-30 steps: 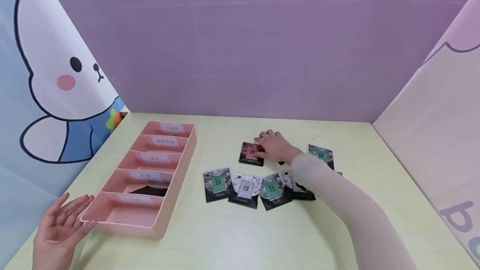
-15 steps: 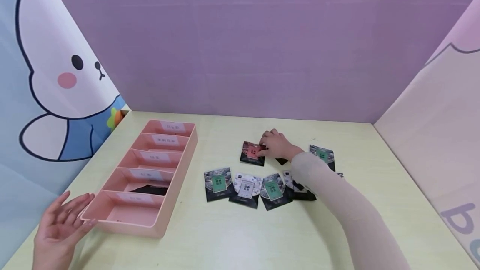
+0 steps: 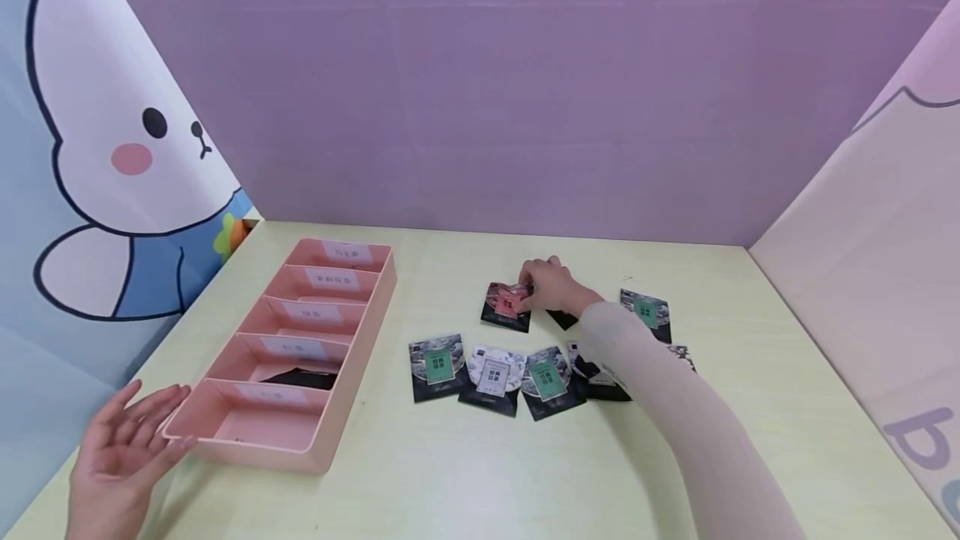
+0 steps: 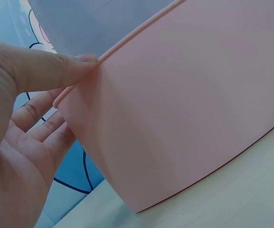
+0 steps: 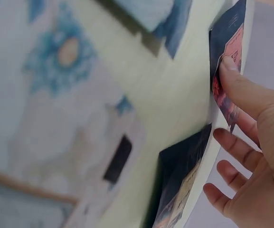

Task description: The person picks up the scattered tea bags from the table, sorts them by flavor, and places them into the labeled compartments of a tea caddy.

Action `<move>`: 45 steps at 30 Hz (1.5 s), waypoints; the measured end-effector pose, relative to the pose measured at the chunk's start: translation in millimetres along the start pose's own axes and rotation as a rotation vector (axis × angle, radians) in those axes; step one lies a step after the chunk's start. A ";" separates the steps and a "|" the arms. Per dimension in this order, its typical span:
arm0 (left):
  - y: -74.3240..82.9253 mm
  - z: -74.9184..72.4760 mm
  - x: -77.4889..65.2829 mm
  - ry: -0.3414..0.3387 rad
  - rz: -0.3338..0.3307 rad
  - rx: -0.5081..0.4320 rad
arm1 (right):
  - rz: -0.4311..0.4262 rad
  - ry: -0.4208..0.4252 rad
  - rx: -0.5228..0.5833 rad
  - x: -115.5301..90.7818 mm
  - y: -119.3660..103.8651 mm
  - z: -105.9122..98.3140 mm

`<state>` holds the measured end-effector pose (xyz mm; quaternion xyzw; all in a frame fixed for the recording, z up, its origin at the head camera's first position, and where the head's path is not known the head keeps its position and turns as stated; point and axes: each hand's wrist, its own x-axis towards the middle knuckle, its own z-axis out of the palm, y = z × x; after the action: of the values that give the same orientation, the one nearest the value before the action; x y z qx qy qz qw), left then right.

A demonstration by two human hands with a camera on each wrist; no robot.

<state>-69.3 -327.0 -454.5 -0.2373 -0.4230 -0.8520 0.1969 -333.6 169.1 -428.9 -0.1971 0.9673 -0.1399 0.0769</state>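
Observation:
My right hand (image 3: 551,286) pinches the edge of a red-labelled tea sachet (image 3: 504,321) between thumb and index finger. In the right wrist view the sachet (image 5: 229,40) is slightly bent, and the other fingers are spread apart from it. Just beyond them lies a dark sachet (image 5: 182,178), mostly covered by the hand in the head view. My left hand (image 3: 123,452) holds the near left corner of a pink divided box (image 3: 352,382). In the left wrist view its thumb (image 4: 65,71) presses the rim, with the fingers behind the corner.
Nearer me lie green-labelled (image 3: 438,367) and white-labelled sachets (image 3: 492,379) in a row. Another green-labelled sachet (image 3: 647,312) is at the right, beside a partly hidden one. A black sachet (image 3: 303,378) sits in the box's second-nearest compartment. A purple panel (image 3: 487,107) closes the back.
The right hand's fingers have drawn together on the right edge of the red-labelled sachet, which has barely moved. My left hand stays at the box corner.

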 end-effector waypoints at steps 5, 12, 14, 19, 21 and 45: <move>1.7 0.9 -0.4 0.023 -0.011 0.015 | 0.019 -0.003 0.112 -0.4 -5.1 -0.9; 1.5 1.3 -0.7 0.024 -0.016 0.031 | -0.062 0.020 0.205 -2.8 -11.9 -1.3; 1.6 1.6 -0.7 0.026 -0.020 0.055 | -0.082 0.030 0.206 -2.9 -12.5 -1.0; 1.2 1.9 0.1 0.048 -0.039 0.134 | -0.110 0.054 0.234 -2.2 -12.0 -4.2; 1.4 1.9 -0.3 0.076 -0.056 0.149 | -0.115 0.060 0.257 -2.1 -11.5 -6.2; 2.6 6.1 -2.4 0.077 -0.037 0.163 | -0.091 0.082 0.414 -12.1 -15.5 -32.5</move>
<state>-64.5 -323.1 -451.0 -0.1795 -0.4875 -0.8268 0.2159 -323.6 168.1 -392.3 -0.2147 0.9103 -0.3468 0.0700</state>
